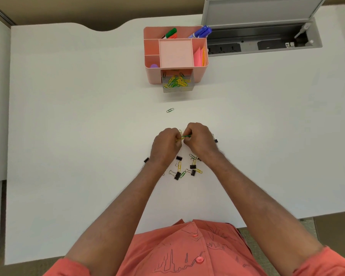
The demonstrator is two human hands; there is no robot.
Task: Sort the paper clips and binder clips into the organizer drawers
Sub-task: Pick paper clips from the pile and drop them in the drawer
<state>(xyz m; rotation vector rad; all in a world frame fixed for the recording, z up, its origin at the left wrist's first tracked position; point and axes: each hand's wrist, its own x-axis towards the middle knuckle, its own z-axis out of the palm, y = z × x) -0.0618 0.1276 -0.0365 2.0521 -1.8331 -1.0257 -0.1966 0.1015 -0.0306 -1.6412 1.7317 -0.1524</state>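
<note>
A pink desk organizer (151, 74) stands at the far middle of the white table. Its clear drawer (177, 89) is pulled out and holds several yellow and green paper clips. My left hand (165, 145) and my right hand (199, 139) meet at the table's middle, fingers closed on a few yellow and green paper clips (182, 136) between them. Below my hands lies a loose pile (185, 168) of black binder clips and coloured paper clips. One green paper clip (170, 110) lies alone between hands and drawer. Single binder clips sit at the left (146, 160) and right (215, 140).
Markers (170, 33) and sticky notes (198, 55) fill the organizer's top compartments. An open cable tray (263, 39) with sockets is set into the table at the back right. The table's front edge runs by my torso.
</note>
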